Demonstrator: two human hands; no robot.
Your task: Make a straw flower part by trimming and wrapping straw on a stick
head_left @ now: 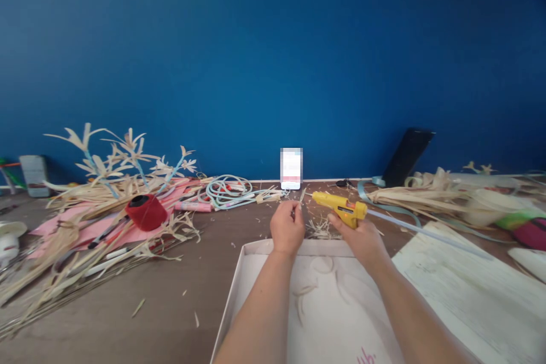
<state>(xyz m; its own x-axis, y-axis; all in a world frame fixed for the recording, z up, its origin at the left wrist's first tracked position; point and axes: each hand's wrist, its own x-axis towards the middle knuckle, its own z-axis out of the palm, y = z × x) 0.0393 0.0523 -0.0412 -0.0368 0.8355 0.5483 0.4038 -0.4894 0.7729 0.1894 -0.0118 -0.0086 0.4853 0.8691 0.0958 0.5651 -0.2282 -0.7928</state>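
Observation:
My right hand (pixel 362 239) is wrapped round a yellow glue gun (pixel 340 208), whose nozzle points left. A long pale glue stick (pixel 426 233) runs out of its back end. Just left of the nozzle, my left hand (pixel 288 227) is closed in a pinch on a thin pale strip (pixel 302 195) that sticks up from the fingertips. Both forearms reach over a shallow white box (pixel 256 264) with a few curled pale strips (pixel 303 298) lying in it. Small pale scraps (pixel 321 227) are scattered behind the box, between the hands.
At left, pale strip flowers (pixel 136 151) and dried strips lie on pink paper (pixel 123 239) beside a red spool (pixel 147 213). A lit phone (pixel 291 169) leans on the blue wall (pixel 273 68). A dark upright object (pixel 407 156) and a whitish board (pixel 464 296) are at right.

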